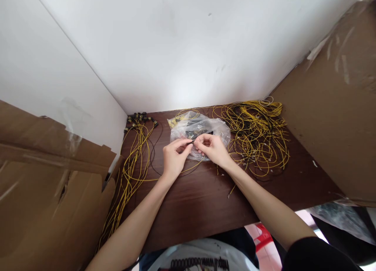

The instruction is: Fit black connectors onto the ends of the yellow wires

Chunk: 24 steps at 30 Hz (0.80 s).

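Observation:
Over the middle of the brown table, my left hand (pixel 175 155) and my right hand (pixel 214 147) meet, fingertips almost touching. A small dark piece (pixel 190 142) is pinched in my left fingers; it looks like a connector, though its kind is too small to be sure of. My right thumb and forefinger are pinched at its other side, where a thin wire end seems to be, mostly hidden. A yellow and black wire (pixel 195 165) curves below both hands. Just behind them lies an open clear plastic bag (pixel 219 126) with small dark parts inside.
Yellow wires with black connectors (pixel 141 117) hang over the table's left side. A large tangle of yellow and black wires (pixel 252 134) lies at right. Cardboard panels (pixel 331 106) flank both sides, with a white wall (pixel 182 47) behind. A white printed bag (pixel 202 253) sits below the front edge.

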Tool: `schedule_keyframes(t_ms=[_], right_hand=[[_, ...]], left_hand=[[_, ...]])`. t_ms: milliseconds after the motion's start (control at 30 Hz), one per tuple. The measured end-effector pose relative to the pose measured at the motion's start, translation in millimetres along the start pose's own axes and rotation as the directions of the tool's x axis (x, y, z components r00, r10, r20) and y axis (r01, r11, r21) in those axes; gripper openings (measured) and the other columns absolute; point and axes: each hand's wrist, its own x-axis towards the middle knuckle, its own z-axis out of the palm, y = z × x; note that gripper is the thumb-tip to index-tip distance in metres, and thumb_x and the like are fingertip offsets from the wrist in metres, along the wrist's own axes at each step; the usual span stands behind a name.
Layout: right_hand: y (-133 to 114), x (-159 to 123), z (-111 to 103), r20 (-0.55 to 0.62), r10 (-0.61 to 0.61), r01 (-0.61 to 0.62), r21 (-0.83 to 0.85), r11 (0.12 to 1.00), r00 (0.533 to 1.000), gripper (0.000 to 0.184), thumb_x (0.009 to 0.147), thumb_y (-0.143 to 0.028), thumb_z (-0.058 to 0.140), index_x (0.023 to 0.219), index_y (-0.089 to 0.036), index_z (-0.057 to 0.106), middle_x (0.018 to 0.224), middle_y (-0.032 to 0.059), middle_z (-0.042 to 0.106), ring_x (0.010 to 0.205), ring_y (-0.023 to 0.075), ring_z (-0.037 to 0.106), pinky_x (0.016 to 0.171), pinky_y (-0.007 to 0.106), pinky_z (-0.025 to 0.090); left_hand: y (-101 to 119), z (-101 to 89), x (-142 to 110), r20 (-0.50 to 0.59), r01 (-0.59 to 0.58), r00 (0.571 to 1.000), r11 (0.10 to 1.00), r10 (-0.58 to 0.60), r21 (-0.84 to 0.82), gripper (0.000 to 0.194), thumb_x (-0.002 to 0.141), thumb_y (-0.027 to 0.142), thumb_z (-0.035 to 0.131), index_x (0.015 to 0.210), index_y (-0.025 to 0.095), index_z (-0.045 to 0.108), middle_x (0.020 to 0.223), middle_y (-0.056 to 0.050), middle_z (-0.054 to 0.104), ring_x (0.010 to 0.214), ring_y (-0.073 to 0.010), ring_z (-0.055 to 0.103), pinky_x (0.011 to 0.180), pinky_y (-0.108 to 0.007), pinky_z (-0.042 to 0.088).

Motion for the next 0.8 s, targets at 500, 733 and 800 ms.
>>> schedule_keyframes(t_ms=[500,733,800], right_hand=[[1.5,-3.5,7.5,-0.071,-0.085,0.078,-0.099,0.992,0.994,0.02,0.08,-0.035,0.056,0.073,-0.016,0.056,0.059,-0.0006,0.055,0.048,0.0091,0.048,0.047,0.022,0.04],[-1.8,-7.3,9.7,-0.088,-0.21,0.183,-0.246,0.952,0.974,0.014,0.081,-0.026,0.053,0.073,-0.015,0.057,0.067,0.0023,0.06,0.059,0.0116,0.053,0.055,0.023,0.041],[-2.1,-7.9,10.0,-0.087,-0.226,0.198,-0.251,0.947,0.97,0.014,0.081,-0.026,0.053,0.073,-0.015,0.057,0.067,0.0022,0.061,0.059,0.0117,0.054,0.055,0.023,0.041]], left_hand=[[2.4,0.6,-0.8,0.006,0.06,0.998,0.998,-0.06,0.004,0.016,0.071,0.027,0.067,0.083,0.016,0.071,0.082,-0.005,0.07,0.057,-0.0134,0.063,0.057,-0.026,0.054],[-0.2,-1.1,-0.8,0.018,0.042,0.999,0.999,-0.043,0.022,0.017,0.072,0.027,0.067,0.084,0.016,0.071,0.085,-0.006,0.07,0.06,-0.0137,0.064,0.059,-0.026,0.055],[0.7,-1.4,-0.7,0.042,0.044,0.998,0.999,-0.045,0.013,0.017,0.072,0.027,0.066,0.084,0.016,0.071,0.084,-0.006,0.07,0.059,-0.0137,0.064,0.059,-0.026,0.055]])
